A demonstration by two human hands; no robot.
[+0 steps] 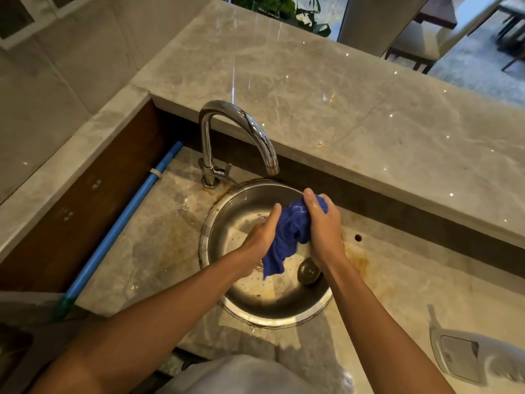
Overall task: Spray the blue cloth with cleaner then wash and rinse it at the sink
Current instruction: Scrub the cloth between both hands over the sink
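Grip: right hand [324, 223] and left hand [262, 234] both clamped on blue cloth [289, 231], bunched between them; loose tail hangs below, over sink [216, 220]; tap [241, 129] spout beyond.

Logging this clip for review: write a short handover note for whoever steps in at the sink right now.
Left hand: grips the lower part of the blue cloth.
Right hand: grips the cloth's upper bunch; suds on the fingers.
Cloth: held bunched over the round steel sink, one end hanging down.
Faucet: no water seen running.
Spray bottle: lying on the counter to the right, so spraying looks done.
Left: finish scrubbing, then rinse under the faucet.
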